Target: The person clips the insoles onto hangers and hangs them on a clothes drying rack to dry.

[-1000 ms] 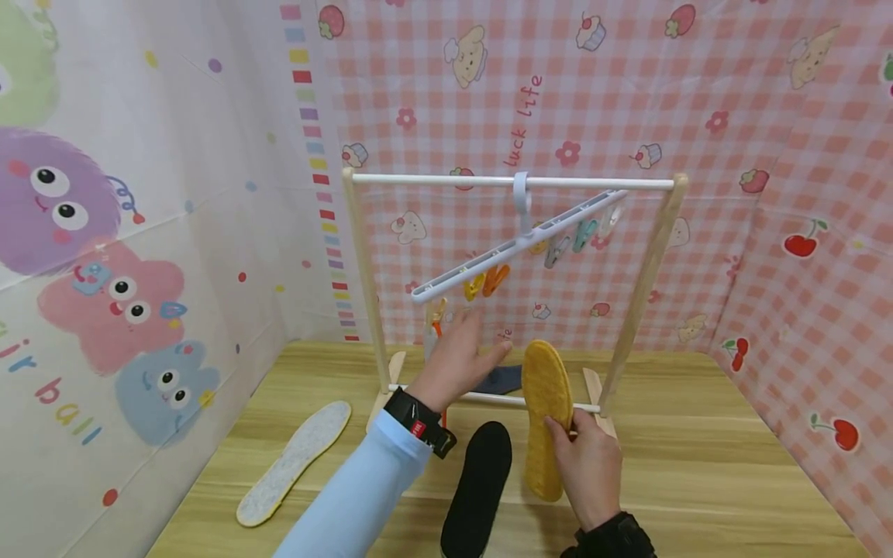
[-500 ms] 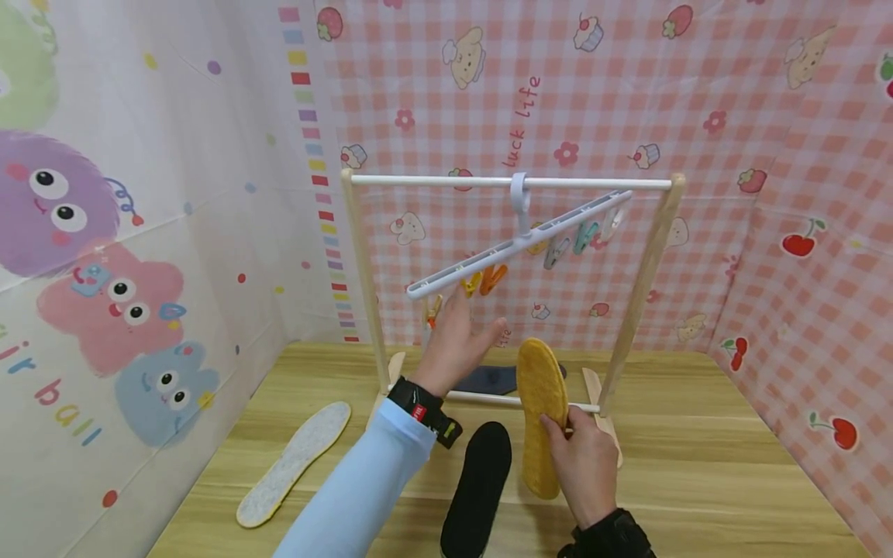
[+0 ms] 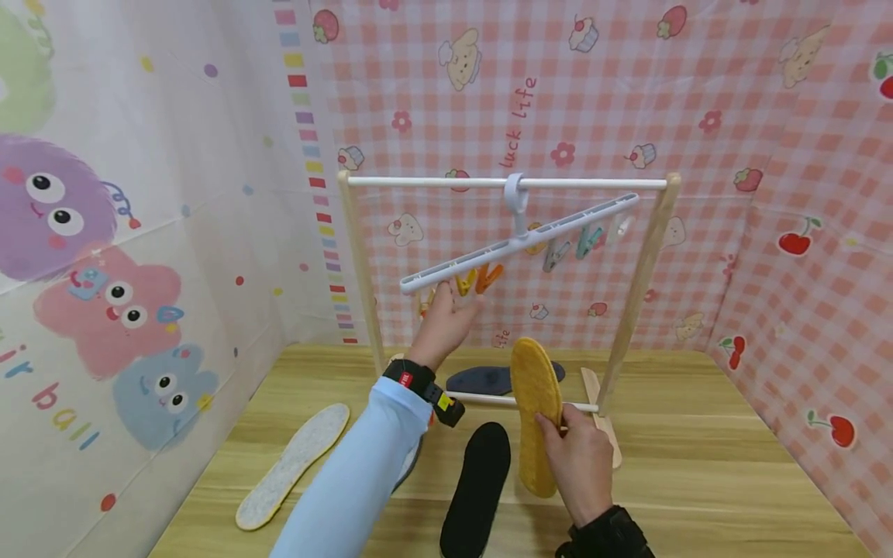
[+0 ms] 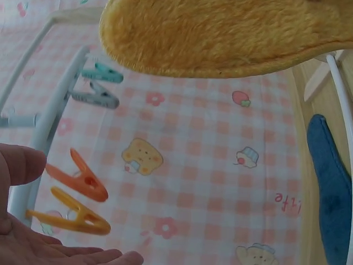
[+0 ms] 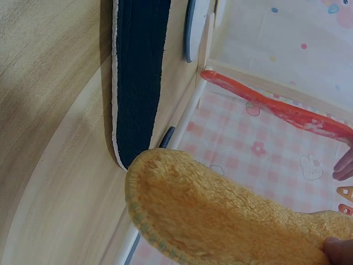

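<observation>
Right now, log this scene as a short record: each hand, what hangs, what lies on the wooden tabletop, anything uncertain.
Right hand: grips a fuzzy golden-yellow insole, held up off the wooden tabletop
Left hand: fingers extended, near a yellow plastic clip and an orange plastic clip
Hanging: pale grey plastic hanger, hooked over a white top rail
Lying: grey insole with yellow edge; black insole; dark blue insole behind the rack's lower rail
Uncertain: whether the left hand touches either clip
</observation>
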`<action>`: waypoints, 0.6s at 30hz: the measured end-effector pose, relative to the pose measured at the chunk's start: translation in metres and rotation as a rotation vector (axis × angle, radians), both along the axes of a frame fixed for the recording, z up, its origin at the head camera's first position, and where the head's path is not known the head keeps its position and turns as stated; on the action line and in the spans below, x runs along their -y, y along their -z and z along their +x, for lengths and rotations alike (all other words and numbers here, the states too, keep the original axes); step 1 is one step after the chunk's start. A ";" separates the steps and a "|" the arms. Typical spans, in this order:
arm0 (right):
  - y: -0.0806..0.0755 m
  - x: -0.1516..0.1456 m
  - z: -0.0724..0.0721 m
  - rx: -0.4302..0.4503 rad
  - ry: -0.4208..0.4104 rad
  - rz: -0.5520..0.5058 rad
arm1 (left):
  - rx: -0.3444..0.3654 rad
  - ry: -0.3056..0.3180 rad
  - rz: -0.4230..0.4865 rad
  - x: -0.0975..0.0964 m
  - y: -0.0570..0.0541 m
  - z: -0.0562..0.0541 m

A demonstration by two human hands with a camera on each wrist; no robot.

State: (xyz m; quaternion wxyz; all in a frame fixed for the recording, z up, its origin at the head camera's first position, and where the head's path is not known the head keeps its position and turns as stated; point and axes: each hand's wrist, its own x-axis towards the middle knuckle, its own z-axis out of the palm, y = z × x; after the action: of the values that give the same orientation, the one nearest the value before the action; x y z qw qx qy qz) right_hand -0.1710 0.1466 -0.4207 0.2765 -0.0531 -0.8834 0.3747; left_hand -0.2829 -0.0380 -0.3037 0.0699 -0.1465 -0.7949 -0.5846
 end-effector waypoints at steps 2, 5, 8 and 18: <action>-0.001 0.000 0.000 -0.006 -0.008 -0.001 | 0.060 -0.006 0.042 0.001 0.000 -0.006; -0.001 0.001 0.000 -0.007 -0.013 0.003 | 0.103 -0.006 0.102 0.003 0.001 -0.013; -0.001 0.001 0.000 -0.004 -0.012 0.013 | 0.107 -0.001 0.132 0.004 0.002 -0.017; -0.003 0.002 -0.001 0.046 -0.008 0.000 | 0.102 0.026 0.155 0.006 0.000 -0.022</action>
State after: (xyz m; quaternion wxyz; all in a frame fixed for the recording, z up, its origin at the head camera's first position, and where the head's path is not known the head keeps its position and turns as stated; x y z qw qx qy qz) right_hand -0.1720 0.1443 -0.4177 0.2545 -0.0580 -0.8897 0.3746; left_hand -0.3053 -0.0444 -0.3041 0.0326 -0.1211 -0.7478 -0.6520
